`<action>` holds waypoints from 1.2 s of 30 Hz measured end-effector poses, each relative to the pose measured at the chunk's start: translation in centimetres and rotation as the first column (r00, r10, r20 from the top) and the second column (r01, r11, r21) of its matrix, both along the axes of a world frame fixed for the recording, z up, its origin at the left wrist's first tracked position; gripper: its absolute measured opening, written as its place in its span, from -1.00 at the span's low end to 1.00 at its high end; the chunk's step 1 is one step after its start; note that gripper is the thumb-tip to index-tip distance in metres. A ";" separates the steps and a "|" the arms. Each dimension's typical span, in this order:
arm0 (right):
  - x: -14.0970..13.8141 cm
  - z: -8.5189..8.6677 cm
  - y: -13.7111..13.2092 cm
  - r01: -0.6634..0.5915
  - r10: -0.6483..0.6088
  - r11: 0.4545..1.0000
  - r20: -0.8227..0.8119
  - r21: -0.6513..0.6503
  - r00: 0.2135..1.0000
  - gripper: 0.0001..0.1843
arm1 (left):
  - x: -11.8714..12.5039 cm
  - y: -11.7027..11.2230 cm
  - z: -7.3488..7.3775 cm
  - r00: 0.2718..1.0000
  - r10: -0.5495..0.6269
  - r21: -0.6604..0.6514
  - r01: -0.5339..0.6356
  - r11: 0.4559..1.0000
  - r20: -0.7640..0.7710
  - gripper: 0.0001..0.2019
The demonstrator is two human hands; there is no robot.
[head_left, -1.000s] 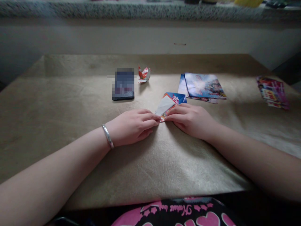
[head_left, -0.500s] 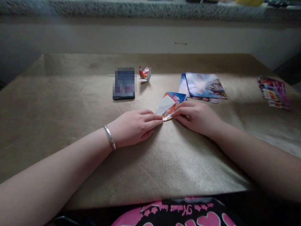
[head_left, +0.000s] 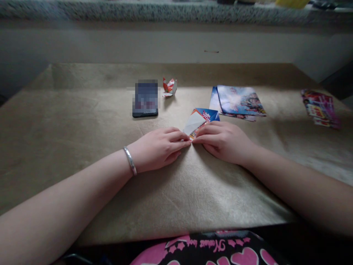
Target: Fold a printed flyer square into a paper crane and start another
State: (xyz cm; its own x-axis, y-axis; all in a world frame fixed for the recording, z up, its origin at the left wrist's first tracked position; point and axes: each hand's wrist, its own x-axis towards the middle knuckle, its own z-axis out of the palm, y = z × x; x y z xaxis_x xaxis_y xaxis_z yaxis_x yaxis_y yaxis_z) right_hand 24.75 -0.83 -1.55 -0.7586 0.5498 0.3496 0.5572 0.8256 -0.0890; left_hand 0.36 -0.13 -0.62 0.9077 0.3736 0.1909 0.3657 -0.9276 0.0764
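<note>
A folded sheet of printed paper [head_left: 194,123], blue and orange with a white back panel, lies on the table between both hands. My left hand [head_left: 160,147], with a silver bangle at its wrist, holds the paper's near left corner with its fingers pressed together. My right hand [head_left: 223,141] is closed over the near right edge, its fingertips pressing the paper close to the left fingertips. The two hands nearly touch at the near corner. My right fingers hide part of the orange print, and both thumbs are mostly covered.
A phone [head_left: 146,99] with a blurred screen lies beyond my left hand, beside a small folded red-and-white paper piece [head_left: 170,87]. Several printed sheets [head_left: 239,99] are stacked beyond my right hand. More colourful papers [head_left: 321,108] lie far right. A stone ledge [head_left: 165,13] runs behind the table.
My right hand has slid left and slightly towards me along the paper's near edge, closing the gap to my left fingertips. My left hand has barely moved.
</note>
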 end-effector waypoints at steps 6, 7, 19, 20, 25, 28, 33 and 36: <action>0.2 -0.1 -0.2 -0.048 0.048 0.999 0.055 -0.017 0.997 -0.71 | -0.3 0.2 0.4 1.000 0.016 -0.098 -0.018 0.995 -0.025 -0.68; 0.3 0.0 -0.2 -0.049 0.050 0.999 0.068 -0.020 0.996 -0.70 | -0.4 0.2 0.5 1.000 0.005 -0.129 -0.008 0.992 -0.020 -0.71; -0.1 0.5 -0.5 -0.059 0.054 0.998 0.242 0.012 0.969 -0.64 | -0.5 0.4 0.9 1.000 -0.024 -0.251 0.026 0.968 0.012 -0.83; -0.1 0.5 -0.5 -0.062 0.059 0.998 0.239 0.006 0.969 -0.64 | -0.6 0.5 0.8 0.999 -0.034 -0.261 0.038 0.965 0.019 -0.84; -0.4 0.1 -0.3 -0.102 0.106 0.994 0.199 -0.030 0.974 -0.61 | -0.7 0.8 0.5 0.998 -0.056 -0.252 0.063 0.966 0.034 -0.80; -0.9 0.2 -0.3 -0.091 0.098 0.995 0.215 -0.040 0.972 -0.62 | -0.7 0.8 0.4 0.998 -0.046 -0.243 0.056 0.968 0.043 -0.80; -0.8 0.5 -0.3 -0.076 0.080 0.997 0.238 -0.026 0.968 -0.62 | -0.7 0.6 0.5 0.999 -0.023 -0.238 0.032 0.971 0.039 -0.83; -0.4 0.6 -0.2 -0.067 0.070 0.998 0.254 -0.021 0.965 -0.61 | -0.7 0.5 0.6 1.000 -0.010 -0.225 0.015 0.974 0.025 -0.82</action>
